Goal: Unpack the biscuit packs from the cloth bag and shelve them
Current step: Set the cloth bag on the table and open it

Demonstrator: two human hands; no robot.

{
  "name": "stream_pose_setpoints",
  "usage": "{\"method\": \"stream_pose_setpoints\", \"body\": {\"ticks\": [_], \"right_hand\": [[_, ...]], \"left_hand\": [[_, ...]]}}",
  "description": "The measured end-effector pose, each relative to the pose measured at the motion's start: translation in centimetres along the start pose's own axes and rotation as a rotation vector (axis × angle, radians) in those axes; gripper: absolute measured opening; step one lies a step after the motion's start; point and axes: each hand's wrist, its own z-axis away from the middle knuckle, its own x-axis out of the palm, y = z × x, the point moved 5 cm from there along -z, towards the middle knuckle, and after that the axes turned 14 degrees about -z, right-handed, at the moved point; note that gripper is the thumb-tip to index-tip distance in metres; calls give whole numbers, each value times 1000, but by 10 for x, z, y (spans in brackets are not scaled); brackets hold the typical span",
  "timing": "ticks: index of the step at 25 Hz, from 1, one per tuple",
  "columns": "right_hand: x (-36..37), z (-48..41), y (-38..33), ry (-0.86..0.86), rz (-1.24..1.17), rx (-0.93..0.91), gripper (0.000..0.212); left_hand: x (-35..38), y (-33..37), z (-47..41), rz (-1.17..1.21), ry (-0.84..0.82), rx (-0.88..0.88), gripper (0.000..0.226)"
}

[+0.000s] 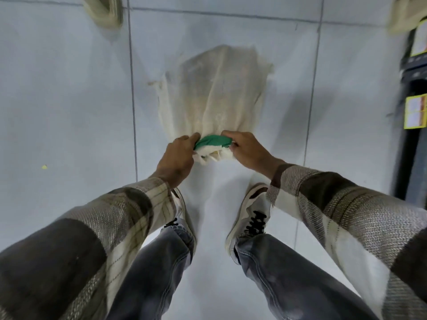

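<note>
Head view, looking down at the floor. The cloth bag [215,93] lies on the pale tiled floor [69,100] in the centre of the frame, its body stretching away from you toward the top and its gathered mouth nearest you, between your two hands. Your left hand [176,158] is closed on the left side of the mouth, thumb pressed to a green band [213,141] that crosses the neck of the bag; your right hand [247,150] is closed on the right side, fingers curled over the same band. The bag is cream, loosely woven and slightly see-through, bulging in the middle, with a frayed corner at its left edge. Its contents are hidden by the cloth, and no biscuit pack can be made out. Your shoes [251,215] stand just below the hands, the left one partly covered by your checked sleeve [129,211]. Two more cream bundles [104,10] are cut off at the upper corners, and a dark shelf unit [413,93] with yellow labels is cropped at the right edge, blurred.
</note>
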Motion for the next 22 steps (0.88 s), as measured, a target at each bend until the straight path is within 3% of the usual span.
{"method": "stream_pose_setpoints", "body": {"ticks": [6,9,14,22], "right_hand": [[-88,66,-137,344,-270,-16,36],[-134,121,-218,329,-271,-12,24],[-170,276,-392,287,-167,-160,28],[-248,443,-619,553,-202,-404,33]], "left_hand": [[-191,55,18,107,147,29,23],[-292,92,49,89,170,30,33],[-474,144,188,101,309,120,27],[-716,220,343,163,536,291,16]]}}
